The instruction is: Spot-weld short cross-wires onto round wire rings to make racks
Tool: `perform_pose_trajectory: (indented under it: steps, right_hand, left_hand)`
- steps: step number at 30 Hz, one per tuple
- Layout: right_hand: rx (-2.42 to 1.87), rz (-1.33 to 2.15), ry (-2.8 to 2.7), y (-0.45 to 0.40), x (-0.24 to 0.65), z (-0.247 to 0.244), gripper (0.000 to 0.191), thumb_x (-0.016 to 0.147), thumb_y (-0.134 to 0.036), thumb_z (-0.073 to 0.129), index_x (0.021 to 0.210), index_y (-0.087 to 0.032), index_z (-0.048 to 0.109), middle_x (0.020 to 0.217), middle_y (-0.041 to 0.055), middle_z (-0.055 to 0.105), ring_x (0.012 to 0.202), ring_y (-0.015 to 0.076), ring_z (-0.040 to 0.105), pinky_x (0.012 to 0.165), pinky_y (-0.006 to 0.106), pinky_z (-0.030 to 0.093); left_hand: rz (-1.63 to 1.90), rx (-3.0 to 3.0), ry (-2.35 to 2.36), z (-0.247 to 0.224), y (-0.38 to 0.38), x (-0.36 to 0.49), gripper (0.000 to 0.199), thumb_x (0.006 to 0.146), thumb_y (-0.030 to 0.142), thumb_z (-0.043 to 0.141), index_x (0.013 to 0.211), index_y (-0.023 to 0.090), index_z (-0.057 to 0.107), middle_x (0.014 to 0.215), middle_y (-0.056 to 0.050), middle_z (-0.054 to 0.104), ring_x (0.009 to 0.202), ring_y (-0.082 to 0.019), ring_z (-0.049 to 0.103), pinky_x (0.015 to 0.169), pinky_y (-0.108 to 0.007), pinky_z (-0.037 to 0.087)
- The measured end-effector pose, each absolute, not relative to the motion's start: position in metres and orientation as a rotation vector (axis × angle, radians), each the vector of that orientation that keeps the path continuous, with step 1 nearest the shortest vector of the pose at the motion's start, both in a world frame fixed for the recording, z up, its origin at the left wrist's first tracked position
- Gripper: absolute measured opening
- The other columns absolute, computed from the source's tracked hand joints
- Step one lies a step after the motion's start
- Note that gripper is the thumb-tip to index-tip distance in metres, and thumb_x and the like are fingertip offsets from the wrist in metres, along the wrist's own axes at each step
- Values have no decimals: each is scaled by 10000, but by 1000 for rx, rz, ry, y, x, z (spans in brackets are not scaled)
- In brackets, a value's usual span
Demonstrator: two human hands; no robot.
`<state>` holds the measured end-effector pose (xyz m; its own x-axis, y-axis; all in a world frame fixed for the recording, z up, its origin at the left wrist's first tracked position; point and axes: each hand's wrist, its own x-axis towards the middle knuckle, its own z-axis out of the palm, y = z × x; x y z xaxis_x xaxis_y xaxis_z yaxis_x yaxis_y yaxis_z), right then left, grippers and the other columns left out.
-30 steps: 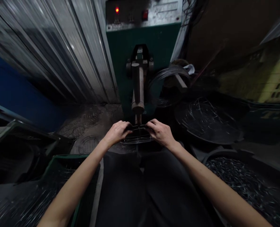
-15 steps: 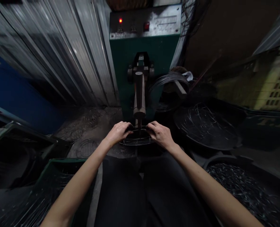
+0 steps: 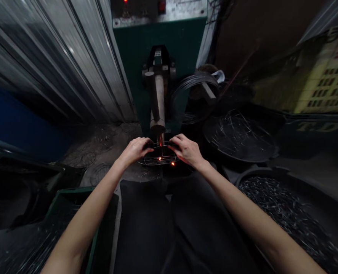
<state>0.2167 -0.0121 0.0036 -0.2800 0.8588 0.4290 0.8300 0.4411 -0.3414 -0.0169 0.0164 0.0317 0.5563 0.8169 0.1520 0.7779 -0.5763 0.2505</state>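
Note:
Both hands are closed on a round wire rack (image 3: 157, 161) under the spot welder's electrode (image 3: 160, 139). My left hand (image 3: 137, 150) pinches its left side with thumb and fingers. On the opposite side my right hand (image 3: 187, 151) grips the wire the same way. The electrode tip glows orange where it meets the wire, and sparks fly just below it. A thick metal arm (image 3: 157, 102) sticks out of the green machine (image 3: 183, 42) above my hands. What lies beneath the rack is too dark to make out.
Right of the machine hangs a wire coil (image 3: 194, 82). Further right stand a black basin (image 3: 243, 148) with loose wires and a tub (image 3: 289, 173) full of short metal pieces. A green crate (image 3: 71, 191) with wire rods stands at left; wire rings (image 3: 100, 173) lie on the floor.
Sparks and an orange glow have appeared at the electrode tip. The view has shifted, so the machine sits higher and further left. Both hands keep their hold on the rack.

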Motion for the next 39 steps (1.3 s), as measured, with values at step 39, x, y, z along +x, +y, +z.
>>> perform_pose_trajectory:
  steps: [39]
  right_hand:
    - [-1350,251,-2327,-25,201,18,109,867,-252,514,909,-207,604,827,26,585,782,141,541,644,237,376]
  left_hand:
    - [371,2553,1393,34,-8,-13,208,796,276,596,966,165,555,948,-66,647,877,-199,592,784,-304,458]
